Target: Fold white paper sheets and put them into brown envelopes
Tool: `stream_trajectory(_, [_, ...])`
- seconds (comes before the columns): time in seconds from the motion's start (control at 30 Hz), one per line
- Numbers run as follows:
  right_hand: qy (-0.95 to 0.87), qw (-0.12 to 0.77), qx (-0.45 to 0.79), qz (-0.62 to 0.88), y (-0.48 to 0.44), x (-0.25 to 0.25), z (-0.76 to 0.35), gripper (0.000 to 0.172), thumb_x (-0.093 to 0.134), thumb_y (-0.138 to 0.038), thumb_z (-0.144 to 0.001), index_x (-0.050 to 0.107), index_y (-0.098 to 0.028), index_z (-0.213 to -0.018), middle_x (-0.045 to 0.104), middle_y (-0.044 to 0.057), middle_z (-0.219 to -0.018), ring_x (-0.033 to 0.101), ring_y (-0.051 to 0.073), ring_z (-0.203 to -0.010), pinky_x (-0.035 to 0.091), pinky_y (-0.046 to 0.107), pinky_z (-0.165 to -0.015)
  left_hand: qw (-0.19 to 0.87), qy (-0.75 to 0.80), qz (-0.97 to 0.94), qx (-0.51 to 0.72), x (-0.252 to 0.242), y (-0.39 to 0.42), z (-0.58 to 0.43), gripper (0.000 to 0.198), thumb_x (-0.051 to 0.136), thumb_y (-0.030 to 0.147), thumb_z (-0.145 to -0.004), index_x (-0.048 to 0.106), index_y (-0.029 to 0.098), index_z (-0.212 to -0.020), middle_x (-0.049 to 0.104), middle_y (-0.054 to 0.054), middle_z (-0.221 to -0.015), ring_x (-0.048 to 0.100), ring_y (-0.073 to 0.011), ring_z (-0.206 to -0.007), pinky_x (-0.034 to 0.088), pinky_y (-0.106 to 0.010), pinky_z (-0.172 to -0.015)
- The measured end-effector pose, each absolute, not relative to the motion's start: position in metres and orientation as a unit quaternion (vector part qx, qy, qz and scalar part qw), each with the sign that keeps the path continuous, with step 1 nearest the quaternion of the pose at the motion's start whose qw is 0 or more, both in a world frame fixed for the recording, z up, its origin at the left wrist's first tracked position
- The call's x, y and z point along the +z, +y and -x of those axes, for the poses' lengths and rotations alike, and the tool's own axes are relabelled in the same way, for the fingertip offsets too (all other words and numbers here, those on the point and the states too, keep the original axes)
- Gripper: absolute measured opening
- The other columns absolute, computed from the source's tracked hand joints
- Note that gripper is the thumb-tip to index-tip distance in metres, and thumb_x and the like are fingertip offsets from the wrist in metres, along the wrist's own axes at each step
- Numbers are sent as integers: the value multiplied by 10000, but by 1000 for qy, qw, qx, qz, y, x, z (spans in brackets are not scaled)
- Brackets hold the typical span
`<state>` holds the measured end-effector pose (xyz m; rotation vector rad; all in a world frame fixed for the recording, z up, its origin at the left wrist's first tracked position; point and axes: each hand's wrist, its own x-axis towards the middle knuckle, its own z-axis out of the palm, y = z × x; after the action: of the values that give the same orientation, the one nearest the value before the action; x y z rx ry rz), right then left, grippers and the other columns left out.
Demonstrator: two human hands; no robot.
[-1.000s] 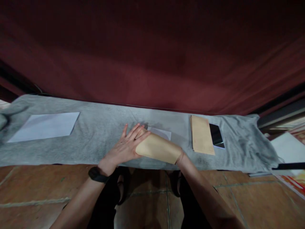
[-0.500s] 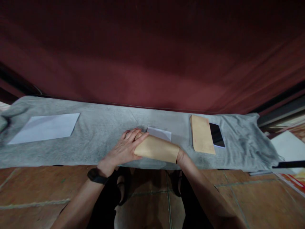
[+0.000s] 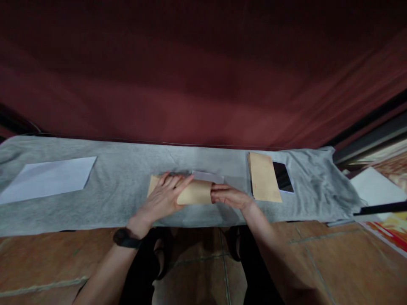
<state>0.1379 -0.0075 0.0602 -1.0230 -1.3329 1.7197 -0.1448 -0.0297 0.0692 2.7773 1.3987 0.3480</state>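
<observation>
A brown paper envelope lies near the front of the grey cloth, its mouth bulging at the right end. My left hand is over its left part, fingers across the top and thumb toward the mouth, gripping it. At the mouth is my right hand, its fingers stretched out and the tips just inside or at the opening; the fingertips are hidden. Behind the envelope a folded white paper shows partly.
On the right lie a stack of brown envelopes and a dark phone partly beside it. A white sheet rests on the left of the grey cloth. A dark red panel rises behind. Below is tiled floor.
My right hand has drawn back to the right, from wrist-deep inside the envelope to its fingertips at the mouth. My left hand keeps hold of the envelope, whose left end now shows.
</observation>
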Motion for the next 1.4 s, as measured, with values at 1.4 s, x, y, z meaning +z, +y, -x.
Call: stream_trajectory(1.4, [-497, 550, 329, 585, 32, 34, -158, 216, 572, -377, -829, 630, -193, -926, 684, 33, -833, 594, 175, -742, 488, 269, -684, 121, 599, -789, 70, 45, -3, 194, 1129, 738, 504, -720, 96, 290, -1623, 498, -136, -1437, 464, -402, -1357, 157, -654, -1183])
